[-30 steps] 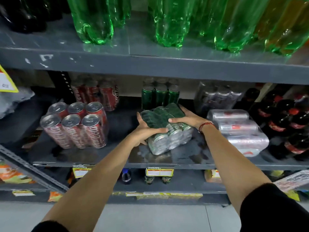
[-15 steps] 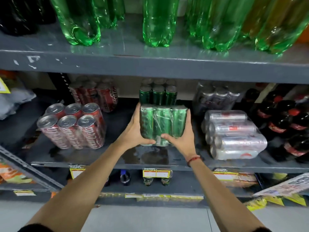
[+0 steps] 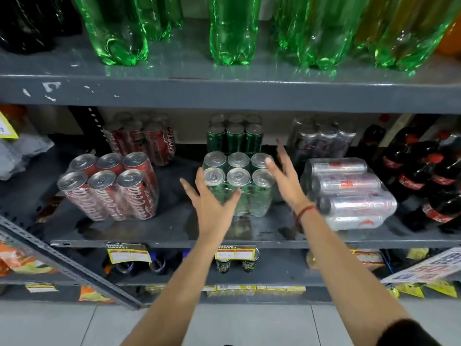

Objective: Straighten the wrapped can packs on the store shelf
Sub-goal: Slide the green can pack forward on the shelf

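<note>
A wrapped pack of green cans (image 3: 252,186) stands upright in the middle of the grey shelf (image 3: 174,236), silver tops up. My left hand (image 3: 212,203) hovers open at its front left, fingers spread, partly covering it. Open too, my right hand (image 3: 287,178) is at the pack's right side, holding nothing. A wrapped pack of red cola cans (image 3: 109,188) stands tilted to the left. Right of centre, a wrapped pack of silver cans (image 3: 349,193) lies on its side. Behind each front pack stands another pack.
Large green bottles (image 3: 232,31) fill the shelf above. Dark cola bottles (image 3: 424,181) crowd the right end. A slanted metal brace (image 3: 62,260) crosses the lower left. Price tags (image 3: 235,253) hang on the shelf edge, with small bottles on the shelf below.
The green pack, first on its side and then turned upright in both hands, now stands on the shelf. Both hands have let go and opened.
</note>
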The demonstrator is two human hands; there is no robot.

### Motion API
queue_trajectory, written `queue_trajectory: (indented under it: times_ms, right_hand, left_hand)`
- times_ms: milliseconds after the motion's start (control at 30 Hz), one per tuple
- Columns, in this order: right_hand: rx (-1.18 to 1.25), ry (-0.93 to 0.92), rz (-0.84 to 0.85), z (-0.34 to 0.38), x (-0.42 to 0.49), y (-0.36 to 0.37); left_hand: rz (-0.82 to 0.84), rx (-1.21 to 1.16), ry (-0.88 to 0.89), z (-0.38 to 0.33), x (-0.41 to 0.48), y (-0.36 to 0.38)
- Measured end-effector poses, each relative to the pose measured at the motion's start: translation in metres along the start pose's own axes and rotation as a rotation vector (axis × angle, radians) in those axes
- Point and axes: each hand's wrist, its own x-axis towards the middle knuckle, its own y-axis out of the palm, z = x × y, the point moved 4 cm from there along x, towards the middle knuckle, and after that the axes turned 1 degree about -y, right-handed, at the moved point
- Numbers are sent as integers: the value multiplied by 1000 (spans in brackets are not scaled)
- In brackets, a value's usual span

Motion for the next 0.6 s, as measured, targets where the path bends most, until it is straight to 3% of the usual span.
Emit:
queue_trajectory:
  times_ms: [100, 167, 267, 367, 500, 600]
  right_hand:
    - [-151, 86, 324, 11, 34, 4]
    - [-192, 145, 397, 5, 41, 9]
    - [-227, 129, 314, -4, 36, 9]
    - [-211, 77, 158, -10, 11, 6]
    - [-259, 37, -121, -2, -51, 29]
    - [-311, 73, -186, 14, -93, 72]
  left_hand:
    - [-20, -149, -221, -7, -6, 28]
    - [-29, -140, -291, -7, 0, 41]
    - [-44, -107, -305, -5, 14, 47]
    - [41, -82, -227, 4, 45, 36]
    - [419, -89, -58, 6, 98, 18]
    - [621, 33, 17, -10, 119, 15]
